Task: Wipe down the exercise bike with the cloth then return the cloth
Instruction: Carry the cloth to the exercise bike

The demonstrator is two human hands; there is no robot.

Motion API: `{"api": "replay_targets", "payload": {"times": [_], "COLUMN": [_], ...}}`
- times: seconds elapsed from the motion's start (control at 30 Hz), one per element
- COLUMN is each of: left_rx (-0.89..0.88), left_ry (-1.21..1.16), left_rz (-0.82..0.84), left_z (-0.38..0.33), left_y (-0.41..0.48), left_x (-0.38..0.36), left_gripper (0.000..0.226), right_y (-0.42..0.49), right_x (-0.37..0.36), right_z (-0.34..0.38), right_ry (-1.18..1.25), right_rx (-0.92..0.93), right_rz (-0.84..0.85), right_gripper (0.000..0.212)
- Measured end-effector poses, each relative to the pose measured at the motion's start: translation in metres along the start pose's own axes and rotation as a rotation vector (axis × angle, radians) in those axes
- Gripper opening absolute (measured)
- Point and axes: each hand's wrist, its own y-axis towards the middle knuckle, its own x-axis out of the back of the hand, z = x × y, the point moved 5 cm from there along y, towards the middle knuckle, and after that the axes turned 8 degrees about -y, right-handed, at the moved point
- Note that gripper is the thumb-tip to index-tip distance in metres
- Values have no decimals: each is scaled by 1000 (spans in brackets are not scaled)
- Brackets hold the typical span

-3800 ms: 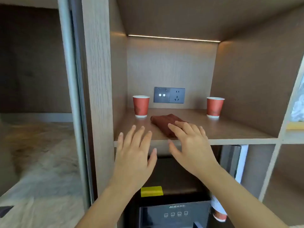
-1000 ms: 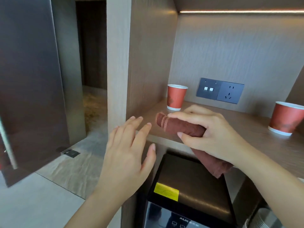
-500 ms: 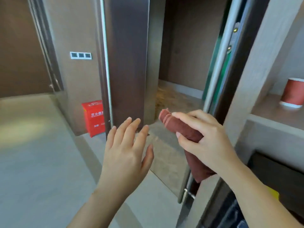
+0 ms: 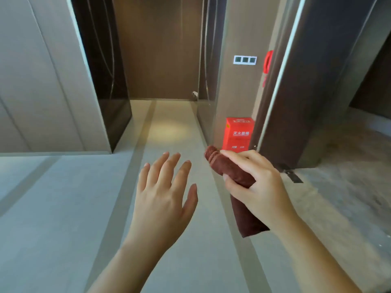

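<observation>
My right hand (image 4: 257, 185) grips a folded dark red-brown cloth (image 4: 227, 168). One rolled end sticks out up and left past my fingers, and the other end hangs below my palm. My left hand (image 4: 164, 193) is held out just left of it, empty, fingers spread, not touching the cloth. Both hands hover above a grey floor. No exercise bike is in sight.
A corridor runs ahead between grey wall panels (image 4: 42, 81) on the left and a dark metal-edged door (image 4: 296, 81) on the right. A red fire-extinguisher box (image 4: 238, 133) stands on the floor by that door. A switch plate (image 4: 245, 60) is on the pillar above.
My right hand took the cloth off the shelf. The view has swung left away from the shelf and paper cups, which are out of sight, toward the corridor.
</observation>
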Motion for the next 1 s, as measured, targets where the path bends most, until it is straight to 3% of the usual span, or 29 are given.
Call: {"api": "replay_targets", "payload": {"times": [0.37,0.63,1.0], "left_rx": [406,531,657], "left_ry": [307,528,653], "left_rz": [-103,-164,-240], "left_z": [180,291,422], "left_y": [-57,-11,32], "left_x": [83,114,145], "left_gripper": [40,36,43], "right_y": [65,160,250], "right_x": [-203,-309,-435], "right_z": [136,204,272], "right_ry": [255,407,607], "right_rx": [307,503,575], "right_rz": [262,266,321], "right_gripper": [44,41,42]}}
